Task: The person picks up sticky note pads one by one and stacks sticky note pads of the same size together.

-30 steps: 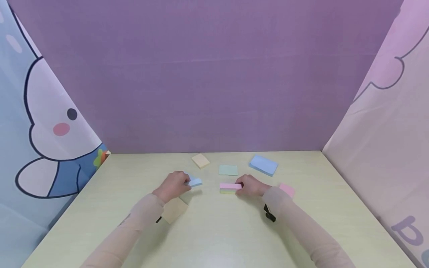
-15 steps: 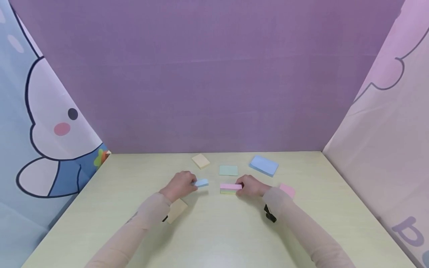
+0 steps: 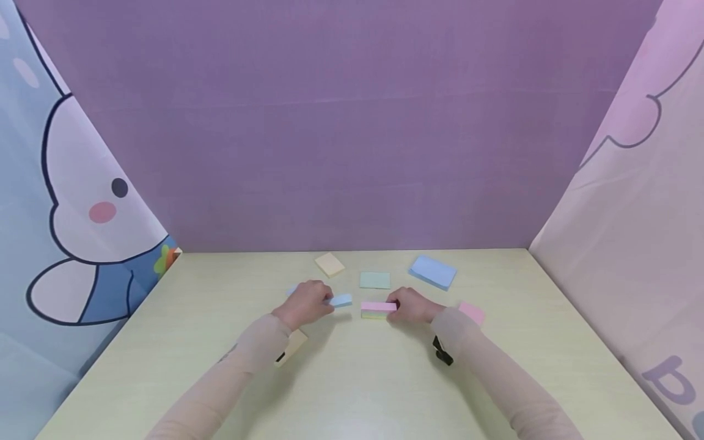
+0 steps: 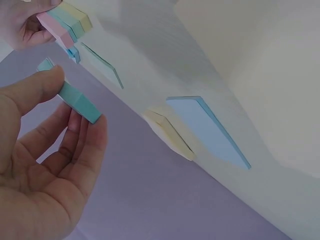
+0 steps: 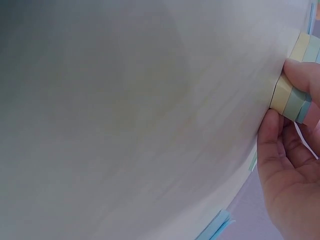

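My left hand (image 3: pixel 305 302) pinches a small light blue sticky note pad (image 3: pixel 341 300) between thumb and fingers, and the pad looks teal in the left wrist view. It is held above the table, just left of a stack of sticky note pads (image 3: pixel 377 308), with a small gap between. That stack has pink on top, blue-green layers in the middle and yellow at the bottom. From the right side my right hand (image 3: pixel 414 304) grips the stack, its thumb and fingers on opposite sides in the right wrist view.
Behind the stack lie a pale green pad (image 3: pixel 375 280), a cream pad (image 3: pixel 329 264) and a larger blue pad (image 3: pixel 432 272). A pink pad (image 3: pixel 472 312) is partly behind the right sleeve. Another cream pad (image 3: pixel 295 343) shows beside the left sleeve, and a blue pad (image 3: pixel 291 291) behind the left hand.
My left hand has moved right with the light blue pad, closer to the stack. More of the blue pad behind it now shows. My right hand and the stack have stayed put.
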Motion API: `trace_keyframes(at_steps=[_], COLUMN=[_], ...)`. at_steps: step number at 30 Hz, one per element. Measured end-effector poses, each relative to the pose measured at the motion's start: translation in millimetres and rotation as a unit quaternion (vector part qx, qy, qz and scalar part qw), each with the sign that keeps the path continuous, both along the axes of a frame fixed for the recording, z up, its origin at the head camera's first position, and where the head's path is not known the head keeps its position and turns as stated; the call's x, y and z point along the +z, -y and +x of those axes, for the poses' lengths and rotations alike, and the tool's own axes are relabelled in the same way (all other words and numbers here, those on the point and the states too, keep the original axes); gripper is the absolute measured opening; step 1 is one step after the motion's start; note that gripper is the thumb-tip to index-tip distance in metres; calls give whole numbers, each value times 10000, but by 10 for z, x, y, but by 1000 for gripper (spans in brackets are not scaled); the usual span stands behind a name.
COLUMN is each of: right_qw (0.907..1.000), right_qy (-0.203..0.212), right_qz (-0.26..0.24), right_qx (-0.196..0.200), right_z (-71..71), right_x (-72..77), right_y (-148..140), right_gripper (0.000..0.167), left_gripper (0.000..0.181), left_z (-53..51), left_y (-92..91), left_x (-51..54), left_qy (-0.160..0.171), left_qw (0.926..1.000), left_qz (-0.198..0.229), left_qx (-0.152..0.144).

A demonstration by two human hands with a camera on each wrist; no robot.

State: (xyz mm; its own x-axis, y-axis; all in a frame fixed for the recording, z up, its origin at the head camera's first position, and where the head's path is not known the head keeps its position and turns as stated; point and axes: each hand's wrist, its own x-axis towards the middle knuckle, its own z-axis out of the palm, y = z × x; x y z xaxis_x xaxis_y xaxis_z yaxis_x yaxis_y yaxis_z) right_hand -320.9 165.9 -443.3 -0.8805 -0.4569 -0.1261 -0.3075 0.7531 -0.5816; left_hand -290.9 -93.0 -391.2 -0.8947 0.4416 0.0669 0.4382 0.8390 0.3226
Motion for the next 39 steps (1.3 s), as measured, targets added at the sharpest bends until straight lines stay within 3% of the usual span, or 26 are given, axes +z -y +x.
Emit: trace_keyframes(at_steps=[15,39], right_qw=[10000,9995], right_qy=[-6,37], right_qz=[-4,-276], right_qx=[17,175], right_z=[-24,-49], right_x=[-11,-7], right_y=[-3,-27], right_gripper=[16,15], left_gripper=[16,17], left_z=[-36,-114], left_y=[-193,-573], left_x=[33,-5], left_qy=[-32,-248], left_qw=[9995,9954], left_qz=[63,-521], left_qx=[-309,-760])
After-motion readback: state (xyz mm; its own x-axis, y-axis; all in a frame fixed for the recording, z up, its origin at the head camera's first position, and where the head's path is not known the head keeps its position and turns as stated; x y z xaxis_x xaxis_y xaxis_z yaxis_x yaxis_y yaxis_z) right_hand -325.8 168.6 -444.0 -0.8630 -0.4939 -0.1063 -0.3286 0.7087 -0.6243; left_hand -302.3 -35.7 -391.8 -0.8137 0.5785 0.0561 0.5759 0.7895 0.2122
